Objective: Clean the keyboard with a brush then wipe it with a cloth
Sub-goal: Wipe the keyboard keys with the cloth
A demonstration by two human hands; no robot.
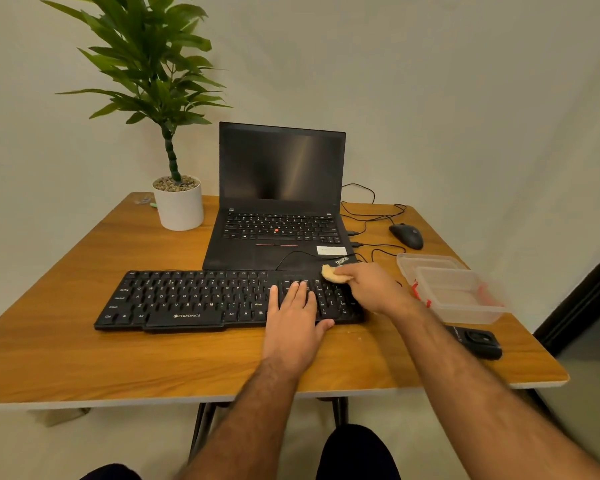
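A black keyboard [194, 299] lies across the middle of the wooden table [84, 358]. My left hand [293, 317] rests flat on the keys right of centre, fingers straight. My right hand [371, 285] is over the keyboard's far right corner and holds a small bunched yellowish cloth [333, 274] against that corner. No brush is in view.
An open black laptop [281, 202] stands behind the keyboard, its cables trailing right to a black mouse [406, 235]. A clear plastic box with red clips [454, 289] sits at the right, a black device [478, 341] by the front right edge. A potted plant [179, 202] stands back left.
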